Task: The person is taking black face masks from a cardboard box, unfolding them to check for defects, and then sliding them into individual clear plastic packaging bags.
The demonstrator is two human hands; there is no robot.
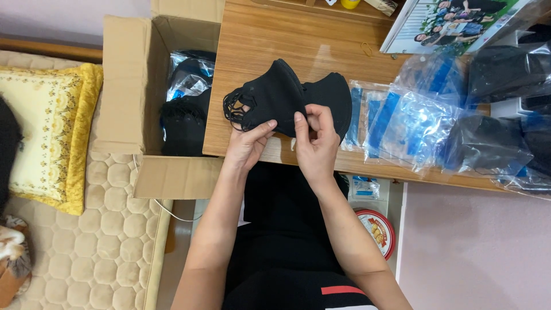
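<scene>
Flanking masks (287,95): box (123,86); bags (410,123)

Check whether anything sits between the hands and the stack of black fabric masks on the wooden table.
Nothing visible does. The left hand and right hand already pinch the stack of black fabric masks directly, above the wooden table.

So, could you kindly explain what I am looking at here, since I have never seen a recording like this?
There is no machine: a person wears a camera on the head, so the one picture looks straight down at their own bare hands. The left hand and right hand together hold a stack of black face masks over a wooden table. To the right lie clear plastic bags with blue strips. On the left an open cardboard box holds more black masks, beside a yellow cushion.
</scene>
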